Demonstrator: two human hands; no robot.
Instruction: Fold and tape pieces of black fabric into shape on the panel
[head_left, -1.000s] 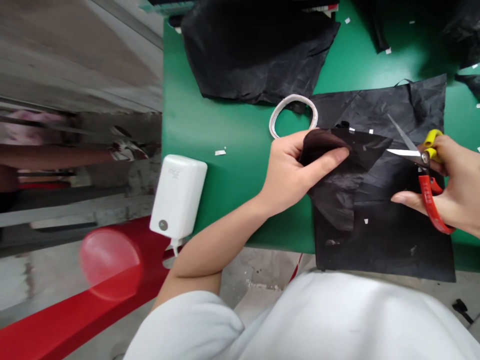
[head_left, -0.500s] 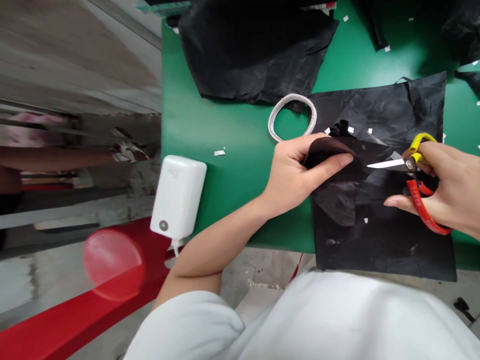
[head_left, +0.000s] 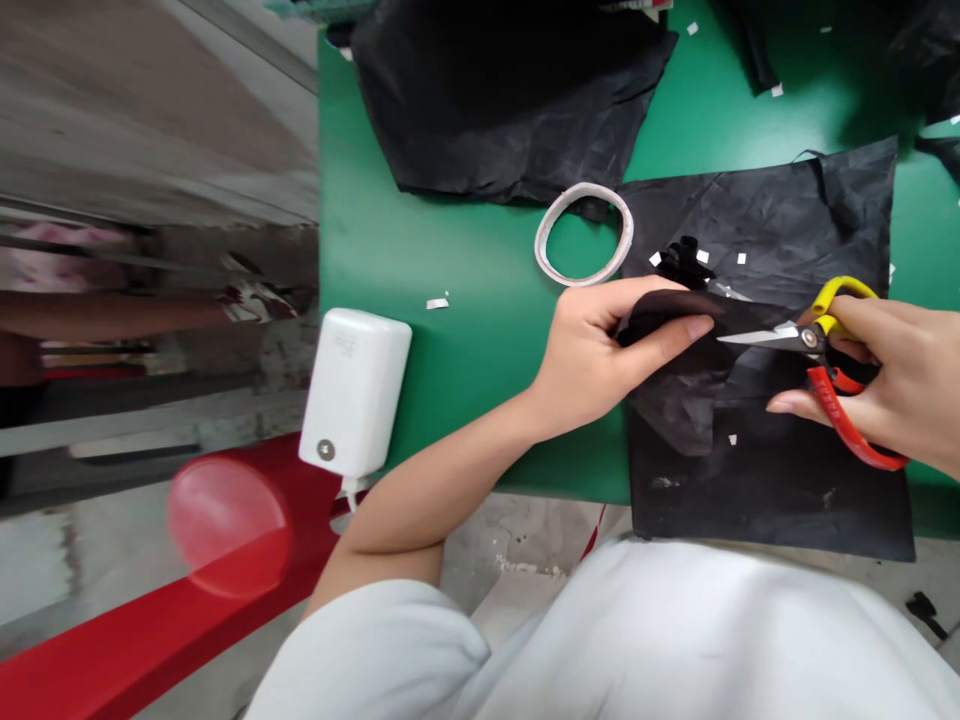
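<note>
My left hand (head_left: 604, 352) pinches a folded piece of black fabric (head_left: 686, 375) between thumb and fingers, lifted a little over the green table (head_left: 450, 250). My right hand (head_left: 892, 385) grips scissors (head_left: 821, 355) with one yellow and one red handle. Their blades are nearly closed and point left into the fabric, the tip close to my left thumb. A larger black sheet (head_left: 765, 480) lies flat under both hands and hangs over the table's near edge.
A white tape ring (head_left: 583, 235) lies just beyond my left hand. More black fabric (head_left: 510, 100) is piled at the back. A white charger block (head_left: 355, 390) sits at the table's left edge. Small white scraps dot the surface. A red bar (head_left: 150, 620) runs below.
The scissor blades have closed and moved left through the fabric toward my left thumb. My left hand has kept its pinch and shifted slightly right.
</note>
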